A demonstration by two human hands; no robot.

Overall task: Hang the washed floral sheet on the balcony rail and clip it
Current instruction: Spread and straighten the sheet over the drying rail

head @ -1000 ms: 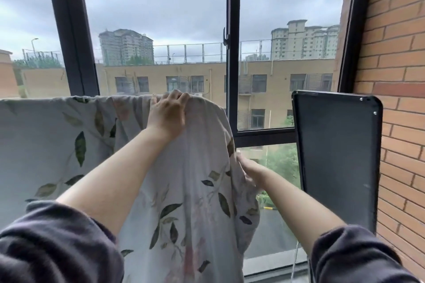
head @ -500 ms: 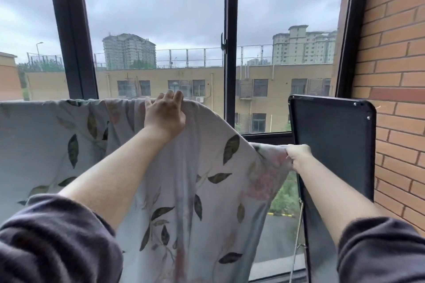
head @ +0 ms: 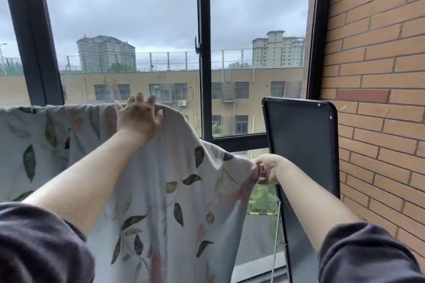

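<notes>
The floral sheet (head: 161, 190) hides the rail, running off-frame left.

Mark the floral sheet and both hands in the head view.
floral sheet (head: 174, 167), head view, bare cloth below the top fold.
left hand (head: 138, 119), head view, back of the hand.
right hand (head: 269, 169), head view, middle of the fist gripping the sheet's edge.

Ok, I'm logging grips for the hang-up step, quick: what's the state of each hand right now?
Left hand: open, fingers spread, resting on the top edge of the floral sheet.
Right hand: closed, gripping the sheet's bunched right edge.
</notes>
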